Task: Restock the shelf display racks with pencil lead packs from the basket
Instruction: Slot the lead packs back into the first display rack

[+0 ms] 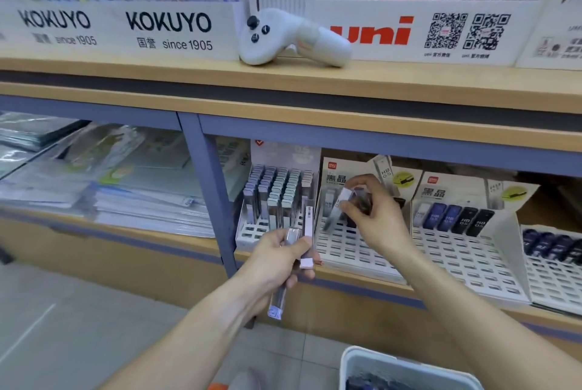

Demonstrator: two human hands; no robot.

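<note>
My left hand [277, 254] grips a small bundle of slim pencil lead packs [307, 233], white and clear, in front of the lower shelf. My right hand [374, 210] pinches one or two packs [346, 200] tilted over the middle white slotted display rack [356, 251], close to its back rows. The left rack [252, 229] is mostly filled with grey and pale packs. A right rack [466, 254] has a back row of blue and black packs. The white basket [352, 364] sits on the floor at the bottom, with dark packs inside.
A white handheld controller [289, 38] lies on the upper wooden shelf [409, 81]. A blue upright post [211, 194] divides the lower shelf. Plastic-wrapped folders [126, 188] are stacked to the left. Another rack [554, 273] sits at the far right.
</note>
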